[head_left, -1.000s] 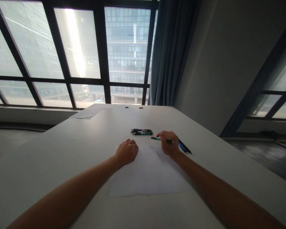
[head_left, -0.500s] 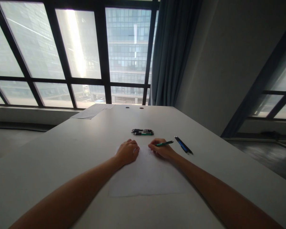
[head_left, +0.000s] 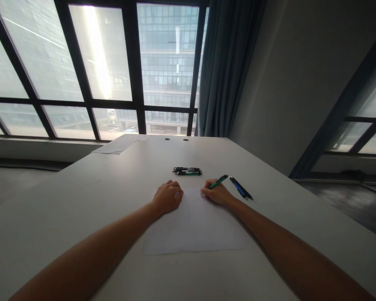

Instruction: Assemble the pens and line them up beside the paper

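A white sheet of paper (head_left: 196,228) lies on the grey table (head_left: 81,196) in front of me. My left hand (head_left: 167,196) rests as a loose fist on the sheet's far left corner. My right hand (head_left: 215,193) grips a green pen (head_left: 218,181) in a writing hold, tip down on the paper's far edge. Faint marks show on the sheet between my hands. Just beyond lies a small bunch of dark pens (head_left: 187,171). To the right of my right hand lie two pens (head_left: 240,188), one blue and one dark.
More paper sheets (head_left: 119,144) lie at the table's far left edge below the window. Two round cable holes (head_left: 176,139) sit near the far edge. A blue curtain (head_left: 227,67) hangs behind the table, with a wall to the right.
My right hand has carried the green pen from beside the two pens on the right over to the paper, turned it into a writing hold and set its tip down. My left hand stayed put.
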Demonstrator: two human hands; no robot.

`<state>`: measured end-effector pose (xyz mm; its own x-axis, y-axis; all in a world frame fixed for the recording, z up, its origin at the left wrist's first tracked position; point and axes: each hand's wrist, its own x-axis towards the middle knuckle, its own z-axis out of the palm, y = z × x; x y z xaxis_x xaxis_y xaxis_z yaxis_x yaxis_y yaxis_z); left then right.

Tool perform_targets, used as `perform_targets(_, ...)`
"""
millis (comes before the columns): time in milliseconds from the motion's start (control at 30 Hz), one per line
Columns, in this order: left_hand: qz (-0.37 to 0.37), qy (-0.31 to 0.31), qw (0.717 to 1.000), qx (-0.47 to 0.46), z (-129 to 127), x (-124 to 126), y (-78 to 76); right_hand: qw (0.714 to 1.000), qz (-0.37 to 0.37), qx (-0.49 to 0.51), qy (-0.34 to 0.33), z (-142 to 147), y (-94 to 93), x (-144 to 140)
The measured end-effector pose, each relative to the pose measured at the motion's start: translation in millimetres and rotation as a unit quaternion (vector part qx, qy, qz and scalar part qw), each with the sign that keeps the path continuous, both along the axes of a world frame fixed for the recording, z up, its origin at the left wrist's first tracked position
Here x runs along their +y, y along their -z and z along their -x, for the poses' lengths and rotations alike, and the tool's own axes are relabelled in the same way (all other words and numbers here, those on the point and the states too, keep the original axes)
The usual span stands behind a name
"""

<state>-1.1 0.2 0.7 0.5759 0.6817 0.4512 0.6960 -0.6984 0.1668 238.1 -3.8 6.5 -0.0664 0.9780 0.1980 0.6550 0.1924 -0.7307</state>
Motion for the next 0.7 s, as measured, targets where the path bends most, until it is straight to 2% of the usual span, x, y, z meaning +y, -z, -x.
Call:
perform_targets(533,-0.010,0.009,1.000,-0.004,1.2,1.3,1.9,0.999,0.009,0.031,0.004,1.8,1.0,-0.4)
perform_targets(600,-0.008,0.005,1.000,0.001,0.8,1.3,1.3,0.999,-0.014,0.040,0.020,1.5,2.6,0.5)
perform_targets(700,-0.009,0.003,1.000,0.010,0.4,1.0,0.5,0.993,-0.108,0.015,0.032,2.8,4.5,1.0)
